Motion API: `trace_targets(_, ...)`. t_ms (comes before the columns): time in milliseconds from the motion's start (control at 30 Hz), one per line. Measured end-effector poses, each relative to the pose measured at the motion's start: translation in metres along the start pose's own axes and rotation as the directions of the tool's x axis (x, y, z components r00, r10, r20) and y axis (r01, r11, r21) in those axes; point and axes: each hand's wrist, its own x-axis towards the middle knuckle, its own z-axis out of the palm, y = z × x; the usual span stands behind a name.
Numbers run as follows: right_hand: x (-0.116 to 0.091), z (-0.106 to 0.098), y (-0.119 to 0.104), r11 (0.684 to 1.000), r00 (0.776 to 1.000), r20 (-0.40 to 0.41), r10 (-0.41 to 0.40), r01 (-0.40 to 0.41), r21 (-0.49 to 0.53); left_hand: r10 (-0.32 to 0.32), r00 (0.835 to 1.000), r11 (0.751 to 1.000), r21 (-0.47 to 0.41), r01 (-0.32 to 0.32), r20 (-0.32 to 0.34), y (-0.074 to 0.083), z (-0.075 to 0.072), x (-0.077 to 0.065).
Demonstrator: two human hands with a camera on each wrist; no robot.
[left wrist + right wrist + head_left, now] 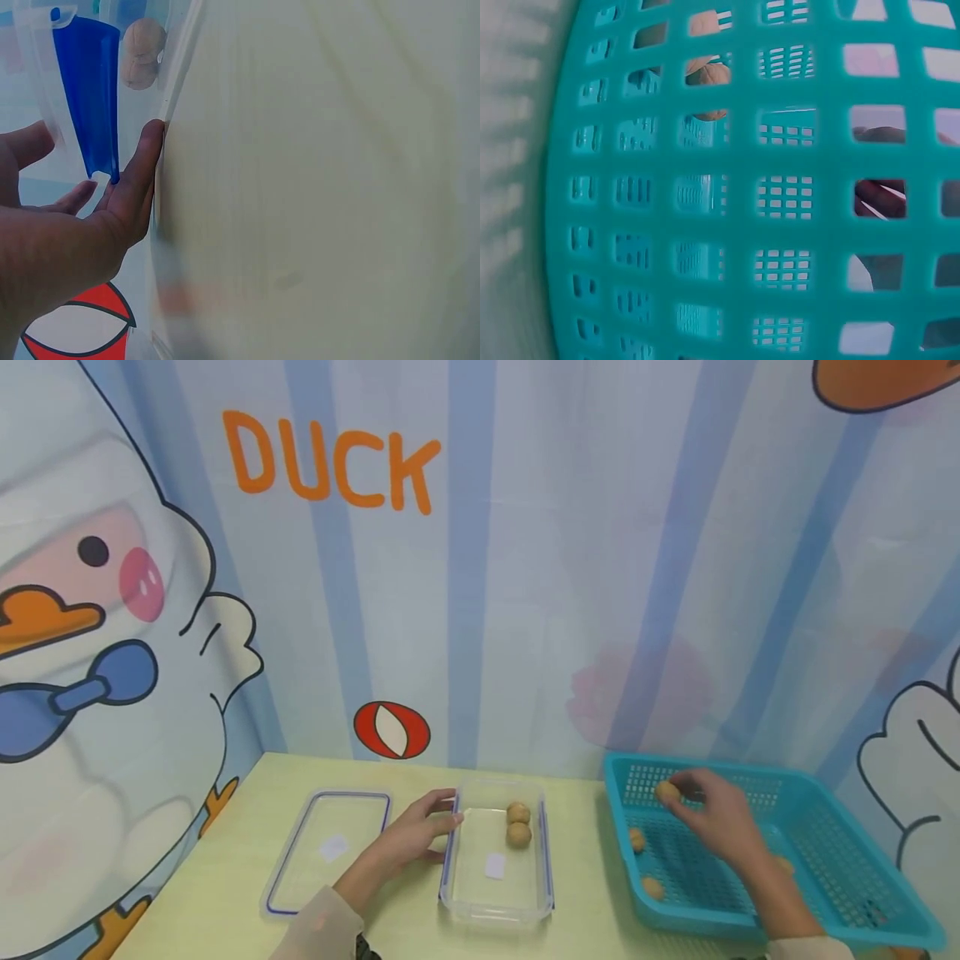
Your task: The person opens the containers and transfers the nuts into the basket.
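A clear plastic food container (495, 912) stands uncovered on the table, with two walnuts (518, 836) one behind the other along its right side. My left hand (420, 831) holds the container's left wall, its thumb at the rim and other fingers outside, beside the blue latch (90, 94). Over the left part of a turquoise basket (613, 810), my right hand (716, 818) pinches a walnut (667, 792) between thumb and fingers. More walnuts (652, 887) lie in the basket; my right forearm partly covers one. The right wrist view looks mostly through the basket's lattice wall (739, 165).
A clear lid (352, 818) with a blue seal lies flat on the table, left of the container. Behind the pale yellow table (577, 860) hangs a striped curtain (525, 610) with duck pictures. The basket's raised walls stand around the walnuts at the right.
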Motion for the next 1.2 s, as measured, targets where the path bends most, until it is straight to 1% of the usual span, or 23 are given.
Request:
trace_targets(300, 0.002, 0.000, 0.000, 1.000, 1.000, 0.004, 0.005, -0.005, 0.002, 0.001, 1.000, 1.000, -0.006, -0.001, -0.003, 0.001, -0.002, -0.002)
trace_targets(533, 0.001, -0.003, 0.001, 0.999, 1.000, 0.000, 0.023, -0.023, 0.029, 0.001, 1.000, 1.000, -0.004, -0.001, -0.006, 0.003, -0.002, -0.003)
trace_targets(700, 0.000, -0.005, -0.002, 0.999, 0.999, -0.014, 0.042, -0.042, 0.005, -0.002, 1.000, 1.000, -0.001, 0.002, -0.008, 0.004, -0.002, -0.002)
trace_targets(867, -0.001, -0.007, -0.005, 0.999, 0.999, -0.029, 0.032, -0.032, 0.003, 0.000, 1.000, 1.000, 0.000, 0.000, -0.004, 0.004, -0.001, -0.002)
trace_targets(1000, -0.002, -0.008, -0.017, 1.000, 0.999, -0.034, 0.007, -0.006, 0.016, -0.001, 1.000, 1.000, -0.001, 0.001, -0.002, 0.003, 0.001, -0.002)
trace_targets(1100, -0.001, -0.008, -0.031, 0.999, 0.999, -0.026, -0.028, 0.028, 0.024, -0.001, 1.000, 1.000, -0.003, 0.001, -0.001, 0.002, 0.000, -0.001)
trace_targets(1200, 0.001, -0.005, -0.049, 0.996, 0.997, -0.021, -0.075, 0.076, 0.055, -0.001, 1.000, 1.000, -0.009, 0.001, -0.001, 0.001, 0.000, -0.001)
